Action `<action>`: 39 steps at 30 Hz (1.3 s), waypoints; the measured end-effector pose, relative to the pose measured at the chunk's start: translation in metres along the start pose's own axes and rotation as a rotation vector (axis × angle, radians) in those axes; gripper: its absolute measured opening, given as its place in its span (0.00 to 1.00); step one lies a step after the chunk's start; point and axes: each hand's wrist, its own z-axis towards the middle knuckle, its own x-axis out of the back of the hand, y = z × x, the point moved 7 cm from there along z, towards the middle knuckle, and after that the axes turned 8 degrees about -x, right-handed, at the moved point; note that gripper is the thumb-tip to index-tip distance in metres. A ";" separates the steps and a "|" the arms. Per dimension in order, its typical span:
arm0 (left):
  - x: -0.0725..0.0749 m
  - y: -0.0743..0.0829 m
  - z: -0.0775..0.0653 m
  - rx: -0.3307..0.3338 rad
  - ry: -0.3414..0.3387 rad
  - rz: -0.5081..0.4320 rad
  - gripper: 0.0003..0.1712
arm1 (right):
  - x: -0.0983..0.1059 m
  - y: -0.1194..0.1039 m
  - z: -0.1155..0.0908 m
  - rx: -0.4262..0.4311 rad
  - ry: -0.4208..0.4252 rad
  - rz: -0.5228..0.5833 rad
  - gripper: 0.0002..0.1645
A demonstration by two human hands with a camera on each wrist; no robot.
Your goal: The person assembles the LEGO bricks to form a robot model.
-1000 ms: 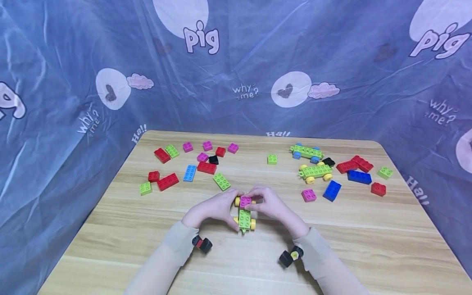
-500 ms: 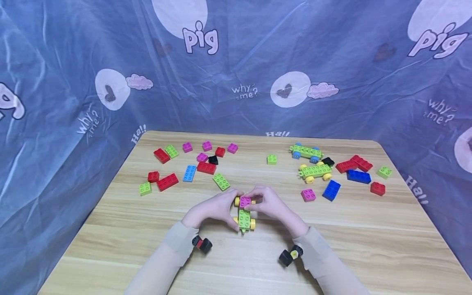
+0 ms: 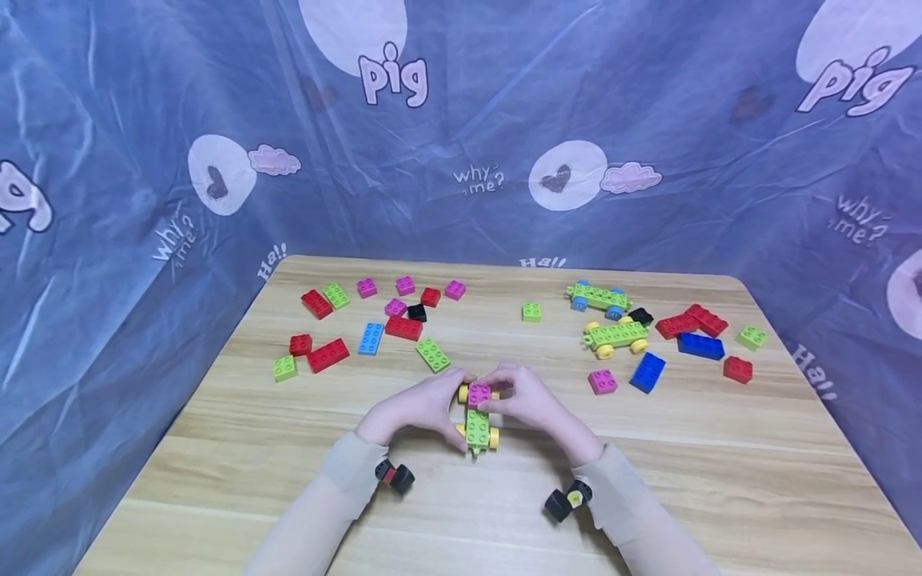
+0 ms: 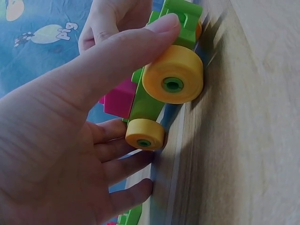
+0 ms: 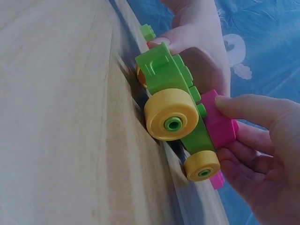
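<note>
A green toy car base [image 3: 477, 430] with yellow wheels stands on the table in front of the person, lengthwise to the body. My left hand [image 3: 430, 402] holds it from the left, the thumb by the near wheel and the fingers around the far end. On the studs at the far end sits a pink 2x2 brick [image 3: 479, 394], pinched between thumb and fingers of my right hand [image 3: 529, 398]. In the right wrist view the pink brick [image 5: 217, 119] lies flush against the green base [image 5: 173, 82]. The left wrist view shows the left thumb [image 4: 164, 23] over a yellow wheel [image 4: 173, 75].
Two more car bases, one blue-wheeled [image 3: 599, 296] and one yellow-wheeled [image 3: 615, 334], stand at the back right near blue [image 3: 648, 372] and red bricks [image 3: 677, 324]. Loose bricks, including a green one [image 3: 433, 354] and a light-blue one [image 3: 370, 338], lie at the back left.
</note>
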 end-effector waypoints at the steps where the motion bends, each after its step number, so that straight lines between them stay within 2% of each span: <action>1: 0.000 0.000 0.000 0.004 0.001 -0.001 0.63 | 0.000 0.000 0.000 0.007 0.001 -0.008 0.20; 19: -0.002 0.000 -0.002 -0.041 -0.026 0.010 0.63 | -0.002 -0.002 -0.003 0.065 0.019 -0.047 0.22; 29: 0.010 0.002 -0.008 -0.011 -0.031 -0.018 0.66 | 0.001 -0.002 -0.004 0.070 0.037 -0.059 0.25; 33: 0.022 0.000 -0.010 -0.046 0.032 0.008 0.58 | 0.003 -0.002 -0.004 0.060 0.032 -0.050 0.27; 37: 0.038 -0.008 -0.012 -0.044 0.174 0.025 0.45 | 0.004 -0.002 -0.004 0.046 0.021 -0.044 0.28; 39: 0.046 -0.013 -0.014 -0.014 0.260 0.016 0.40 | 0.004 -0.002 -0.004 0.044 0.015 -0.044 0.28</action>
